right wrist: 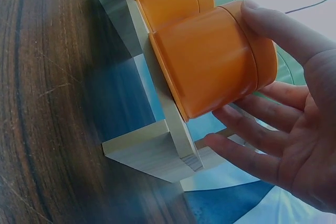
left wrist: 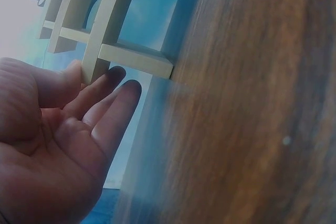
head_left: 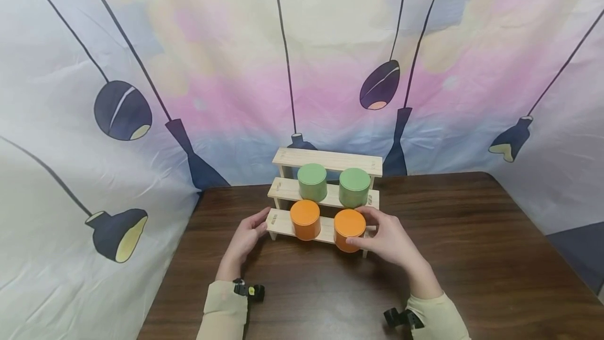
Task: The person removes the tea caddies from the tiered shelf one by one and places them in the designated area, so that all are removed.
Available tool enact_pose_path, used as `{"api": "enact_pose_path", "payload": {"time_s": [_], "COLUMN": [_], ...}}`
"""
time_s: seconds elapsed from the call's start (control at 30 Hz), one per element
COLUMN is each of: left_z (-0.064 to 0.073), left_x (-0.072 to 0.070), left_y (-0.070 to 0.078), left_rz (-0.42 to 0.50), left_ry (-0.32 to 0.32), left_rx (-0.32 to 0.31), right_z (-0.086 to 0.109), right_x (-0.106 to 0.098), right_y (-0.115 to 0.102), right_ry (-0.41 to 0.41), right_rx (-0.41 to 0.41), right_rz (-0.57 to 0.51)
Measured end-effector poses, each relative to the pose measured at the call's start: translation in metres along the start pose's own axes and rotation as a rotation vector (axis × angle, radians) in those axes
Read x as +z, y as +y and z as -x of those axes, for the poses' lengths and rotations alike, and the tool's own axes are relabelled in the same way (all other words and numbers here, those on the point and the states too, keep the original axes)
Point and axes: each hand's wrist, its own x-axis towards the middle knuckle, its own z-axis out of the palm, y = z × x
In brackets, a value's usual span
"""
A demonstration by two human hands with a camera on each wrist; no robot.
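A three-step wooden display rack (head_left: 325, 157) stands on the table, with two green lidded tins (head_left: 312, 182) (head_left: 355, 187) on its middle step. On the lowest step sit two orange lidded tins, a left one (head_left: 305, 219) and a right one (head_left: 349, 230). My right hand (head_left: 389, 237) grips the right orange tin (right wrist: 215, 61), thumb on the near side of its lid and fingers around the far side. At the left end of the lowest step, my left hand (head_left: 247, 236) pinches the board's end (left wrist: 95, 69) between thumb and fingers.
The dark wood-grain table (head_left: 292, 287) extends to both sides of the rack. Behind it hangs a cloth backdrop (head_left: 330, 30) printed with lamps, close to the rack's top step. A small black camera (head_left: 398, 318) is strapped to the right wrist.
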Motion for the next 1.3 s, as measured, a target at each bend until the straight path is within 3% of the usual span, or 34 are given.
{"api": "enact_pose_path", "payload": {"time_s": [0.5, 0.77, 1.3], "left_z": [0.0, 0.0, 0.0], "left_x": [0.0, -0.001, -0.001], "left_y": [0.0, 0.0, 0.0], "left_rz": [0.002, -0.003, -0.004], "left_ry": [0.0, 0.001, 0.003], "left_rx": [-0.007, -0.01, -0.014], "right_z": [0.003, 0.006, 0.014], "right_x": [-0.01, -0.023, -0.053], "right_y": [-0.003, -0.003, 0.006], "right_ry": [-0.012, -0.006, 0.033], "right_rx": [0.024, 0.061, 0.049], "right_rz": [-0.033, -0.051, -0.107]}}
